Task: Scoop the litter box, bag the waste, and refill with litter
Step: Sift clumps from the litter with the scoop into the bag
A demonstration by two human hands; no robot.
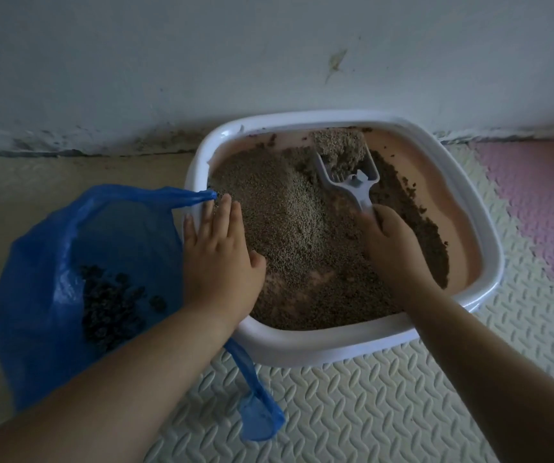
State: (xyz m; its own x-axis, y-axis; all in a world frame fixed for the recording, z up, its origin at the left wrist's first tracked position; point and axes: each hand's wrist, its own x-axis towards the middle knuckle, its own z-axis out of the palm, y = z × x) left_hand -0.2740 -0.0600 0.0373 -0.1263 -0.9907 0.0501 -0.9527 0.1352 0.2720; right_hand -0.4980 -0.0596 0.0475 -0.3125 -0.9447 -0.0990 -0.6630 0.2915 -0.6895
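Loaded scoop (357,187) near litter box rim (302,117)

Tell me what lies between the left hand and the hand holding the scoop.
In the head view, a heaped mound of litter fills the stretch between the left hand and the right hand gripping the scoop.

Right grip (392,238) holds a heaped scoop (359,188) at one o'clock in the box (302,349); left grip (222,252) lies flat on its nine-o'clock rim.
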